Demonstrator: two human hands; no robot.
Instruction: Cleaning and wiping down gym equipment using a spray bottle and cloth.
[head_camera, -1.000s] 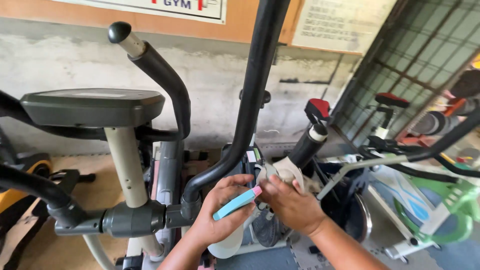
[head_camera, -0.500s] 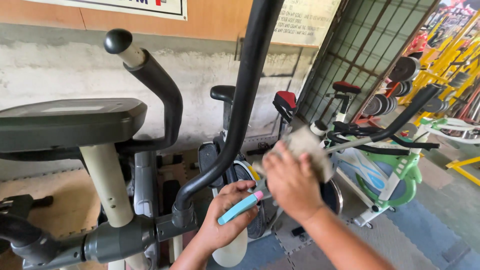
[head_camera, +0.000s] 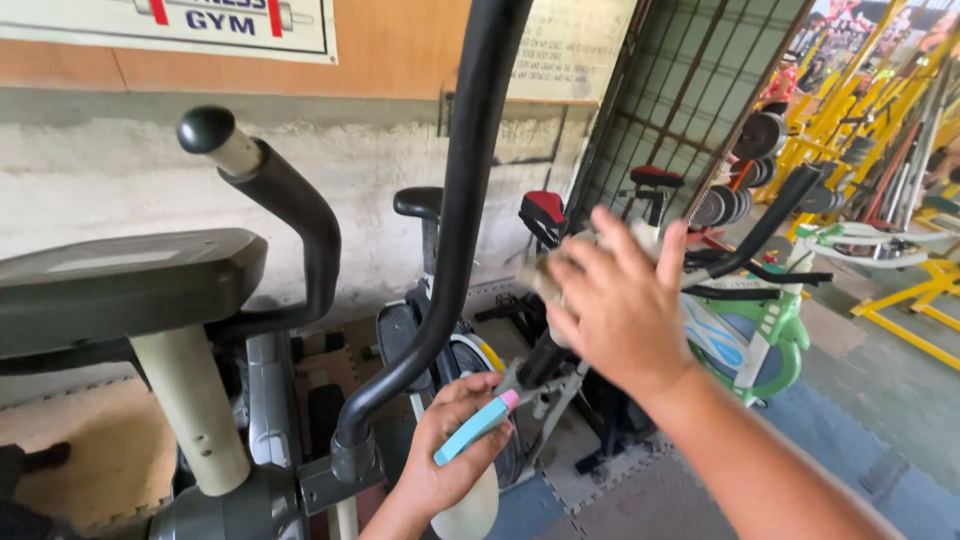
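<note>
Spray bottle (head_camera: 470, 500) low in my left hand (head_camera: 450, 450), grip closed on its trigger; my right hand (head_camera: 620, 300) clutches a cloth (head_camera: 545, 270) beside the black handlebar (head_camera: 450, 250). Wipe best with firm, full-length strokes.

Both forearms are bare, with no sleeves, gloves, rings or watch showing.

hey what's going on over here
A person stands at an elliptical trainer in a gym. Their left hand holds a white spray bottle by its blue trigger, low beside the machine's black handlebar. Their right hand is raised with a pale cloth, blurred, near that bar. Exercise bikes stand behind.
</note>
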